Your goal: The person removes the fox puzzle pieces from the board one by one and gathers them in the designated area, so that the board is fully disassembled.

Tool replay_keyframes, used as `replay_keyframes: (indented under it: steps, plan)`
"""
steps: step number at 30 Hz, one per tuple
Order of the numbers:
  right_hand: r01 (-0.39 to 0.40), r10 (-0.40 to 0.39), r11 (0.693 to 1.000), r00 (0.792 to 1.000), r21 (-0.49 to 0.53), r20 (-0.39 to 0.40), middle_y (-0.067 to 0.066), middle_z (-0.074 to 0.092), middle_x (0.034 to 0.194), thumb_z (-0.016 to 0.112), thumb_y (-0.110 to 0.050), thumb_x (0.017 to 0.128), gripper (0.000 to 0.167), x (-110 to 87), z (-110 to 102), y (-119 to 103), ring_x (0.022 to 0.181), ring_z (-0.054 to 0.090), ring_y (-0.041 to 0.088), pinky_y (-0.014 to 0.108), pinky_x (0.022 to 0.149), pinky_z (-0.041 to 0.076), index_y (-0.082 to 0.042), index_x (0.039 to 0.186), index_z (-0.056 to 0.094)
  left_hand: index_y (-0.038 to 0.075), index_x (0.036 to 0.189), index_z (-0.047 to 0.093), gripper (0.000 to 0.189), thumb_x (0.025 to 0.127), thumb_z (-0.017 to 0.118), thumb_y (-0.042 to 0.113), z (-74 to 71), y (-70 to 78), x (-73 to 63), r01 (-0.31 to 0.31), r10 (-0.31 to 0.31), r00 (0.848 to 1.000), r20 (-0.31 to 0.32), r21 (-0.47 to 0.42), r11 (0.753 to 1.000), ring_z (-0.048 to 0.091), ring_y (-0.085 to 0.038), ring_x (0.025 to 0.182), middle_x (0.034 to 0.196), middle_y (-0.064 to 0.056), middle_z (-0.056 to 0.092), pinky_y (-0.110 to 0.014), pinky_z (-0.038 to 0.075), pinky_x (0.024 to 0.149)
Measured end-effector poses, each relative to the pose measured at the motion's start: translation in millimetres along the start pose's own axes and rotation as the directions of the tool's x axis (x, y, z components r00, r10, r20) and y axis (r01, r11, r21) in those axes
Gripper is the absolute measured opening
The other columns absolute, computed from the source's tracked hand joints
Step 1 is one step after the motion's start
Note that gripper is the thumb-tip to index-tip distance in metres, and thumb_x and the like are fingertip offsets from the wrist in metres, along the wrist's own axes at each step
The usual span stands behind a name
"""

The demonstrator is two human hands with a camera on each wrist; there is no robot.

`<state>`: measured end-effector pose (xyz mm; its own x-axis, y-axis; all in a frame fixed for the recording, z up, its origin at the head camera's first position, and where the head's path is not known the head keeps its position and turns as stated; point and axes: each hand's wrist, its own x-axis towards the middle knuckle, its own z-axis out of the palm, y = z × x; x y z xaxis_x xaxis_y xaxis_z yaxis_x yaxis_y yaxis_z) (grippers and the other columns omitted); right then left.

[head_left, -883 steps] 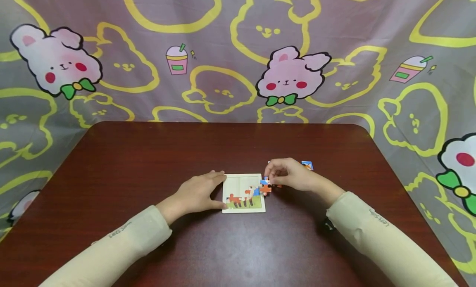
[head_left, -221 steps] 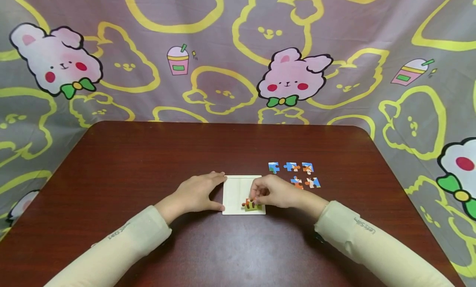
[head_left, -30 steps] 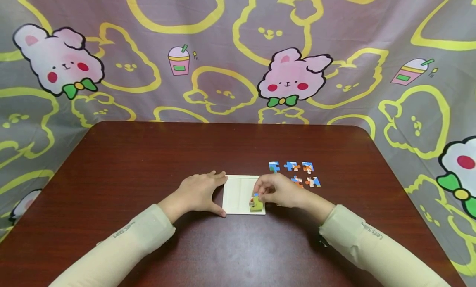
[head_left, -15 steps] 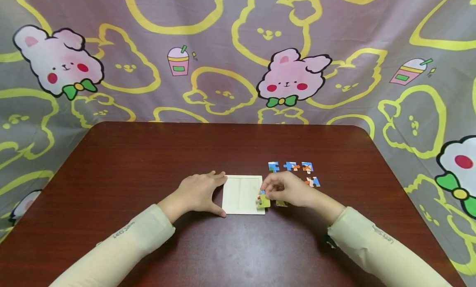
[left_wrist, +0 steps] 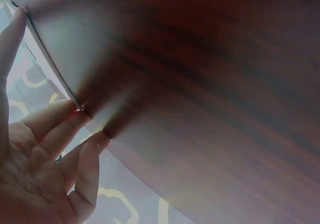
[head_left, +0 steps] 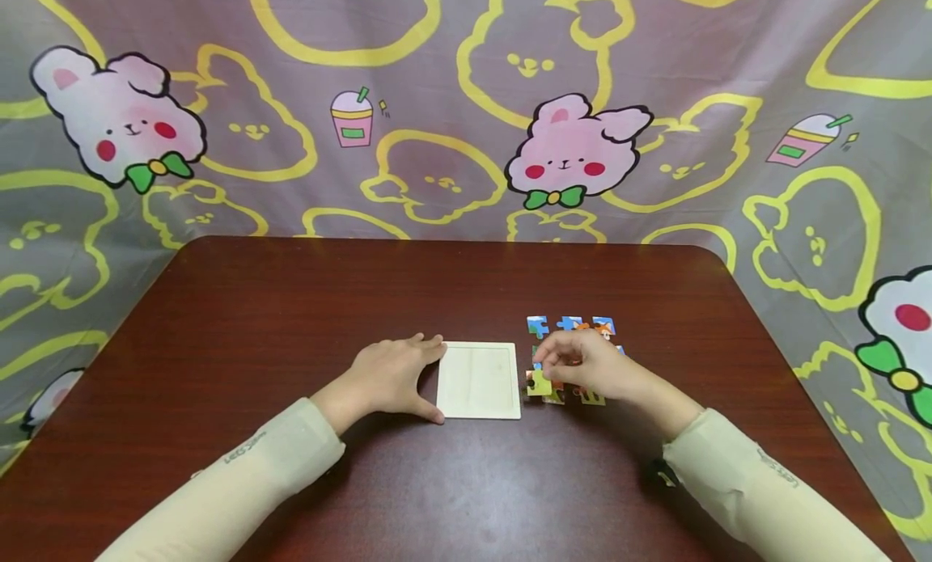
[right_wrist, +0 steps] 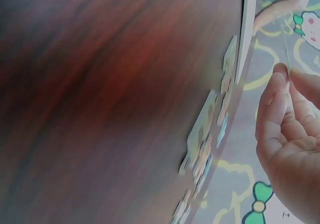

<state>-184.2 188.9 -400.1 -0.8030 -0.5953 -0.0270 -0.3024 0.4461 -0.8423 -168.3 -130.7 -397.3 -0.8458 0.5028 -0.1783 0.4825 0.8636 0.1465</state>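
Note:
In the head view, my right hand (head_left: 593,364) pinches a yellow-green jigsaw piece (head_left: 540,382) between thumb and fingers, just right of a pale square puzzle tray (head_left: 476,380). The held piece shows edge-on as a thin line (right_wrist: 286,47) in the right wrist view, raised off the table. My left hand (head_left: 386,378) rests at the tray's left side, thumb by the near corner and fingertips at the far corner. The tray's inside is bare. Several loose jigsaw pieces (head_left: 571,325) lie under and beyond the right hand, which partly hides them.
A dark red-brown wooden table (head_left: 328,295) carries everything. Behind it hangs a grey-pink curtain (head_left: 429,93) with cartoon rabbits. More loose pieces, among them a striped green one (head_left: 593,398), lie close to the right hand's near side.
Over the last second, the right hand has carried the yellow-green piece rightward, off the tray. Pieces seen in the tray about half a minute ago are out of it. The left hand has stayed put.

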Motion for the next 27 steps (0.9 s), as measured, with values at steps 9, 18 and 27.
replay_keyframes:
  steps: [9, 18, 27]
  plan:
    - [-0.039, 0.041, 0.999, 0.996, 0.022, -0.08, 0.008, 0.069, 0.086, 0.068, -0.001, 0.09, 0.014, -15.4, -17, 9, 0.077, 0.061, 0.004, 0.022, 0.066, 0.05, 0.001, 0.104, 0.07, 0.018, 0.148, 0.048, 0.103, 0.065, 0.079, 0.07, -1.4, 1.0, -0.4, -0.005, 0.005, 1.0, 0.003, -0.002, 1.0, 0.044, -0.025, 0.143, 0.156, 0.0, 0.043, -0.051, 0.05, 0.099]
    - [-0.079, 0.081, 0.997, 0.985, 0.019, -0.154, 0.003, 0.066, 0.089, 0.068, -0.006, 0.092, 0.015, -34.1, -32, 18, 0.081, 0.061, 0.006, 0.025, 0.071, 0.052, -0.002, 0.107, 0.07, 0.018, 0.149, 0.048, 0.103, 0.065, 0.08, 0.069, -2.2, 2.3, -2.1, 0.001, -0.001, 1.0, 0.008, -0.008, 1.0, 0.044, -0.025, 0.143, 0.156, 0.0, 0.043, -0.051, 0.049, 0.1]
    - [-0.105, 0.104, 0.994, 0.977, 0.001, -0.186, -0.001, 0.068, 0.09, 0.068, -0.009, 0.093, 0.019, -53.6, -47, 28, 0.082, 0.064, 0.008, 0.027, 0.072, 0.054, 0.0, 0.11, 0.069, 0.018, 0.149, 0.048, 0.103, 0.065, 0.08, 0.069, -1.7, 2.3, -1.7, 0.005, -0.005, 1.0, 0.008, -0.01, 1.0, 0.043, -0.025, 0.144, 0.156, 0.001, 0.043, -0.053, 0.049, 0.1]
